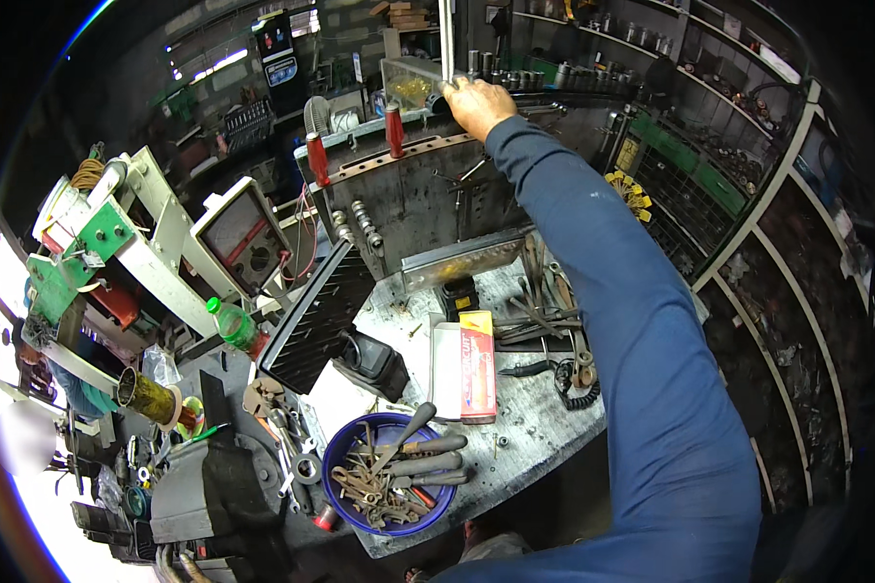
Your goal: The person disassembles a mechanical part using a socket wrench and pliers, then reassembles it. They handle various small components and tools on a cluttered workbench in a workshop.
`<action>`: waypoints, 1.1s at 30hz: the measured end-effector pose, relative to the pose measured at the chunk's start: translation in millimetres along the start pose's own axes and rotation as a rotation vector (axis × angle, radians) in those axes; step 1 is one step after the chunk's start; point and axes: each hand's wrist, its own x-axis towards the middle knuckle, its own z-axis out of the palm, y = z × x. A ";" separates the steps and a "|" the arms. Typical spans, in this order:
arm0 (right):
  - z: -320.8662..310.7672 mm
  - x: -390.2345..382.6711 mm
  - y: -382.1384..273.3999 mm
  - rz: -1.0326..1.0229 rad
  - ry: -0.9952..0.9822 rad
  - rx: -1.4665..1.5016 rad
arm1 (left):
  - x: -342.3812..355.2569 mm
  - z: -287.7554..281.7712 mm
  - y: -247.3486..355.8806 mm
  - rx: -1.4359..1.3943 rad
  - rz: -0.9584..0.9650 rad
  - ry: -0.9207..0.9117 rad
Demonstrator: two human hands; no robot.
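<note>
My right hand (480,107) reaches up and away to the top edge of an upright metal tool panel (408,194), the arm in a dark blue sleeve. Its fingers are bent and closed, their tips facing away from me, so what they hold is hidden. A pale upright bar (447,41) meets the hand at its knuckles; whether it is gripped or stands behind cannot be made out. Close by on the left is a clear plastic bin (408,85) with yellowish contents. Two red-handled tools (395,132) stand in the panel's drilled ledge. My left hand is out of view.
On the metal bench (544,428) sit a blue bowl (332,466) of worn tools, a red and white box (477,374), a black container (374,364) and scattered pliers. A green-capped bottle (233,325) and a meter (248,238) stand left. Shelves (739,107) line the right.
</note>
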 end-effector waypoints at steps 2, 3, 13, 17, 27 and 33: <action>12.3 11.5 0.8 0.034 -0.043 -0.042 | 7.1 7.8 -30.1 -0.056 -0.050 -0.010; 18.8 13.0 1.5 0.013 -0.048 -0.028 | 3.9 6.2 -42.8 -0.107 -0.052 -0.073; 59.7 21.4 33.6 -0.157 0.201 0.126 | 1.8 4.8 -72.8 -0.073 -0.045 -0.091; 64.2 33.6 37.7 -0.166 0.255 0.227 | 4.1 5.8 -74.0 -0.104 -0.051 -0.097; 63.8 30.1 45.9 -0.099 0.067 0.179 | 0.4 -0.8 -44.0 0.026 -0.015 -0.075; 83.4 56.1 81.6 -0.342 0.041 0.008 | -0.7 0.3 -28.8 0.010 0.014 -0.043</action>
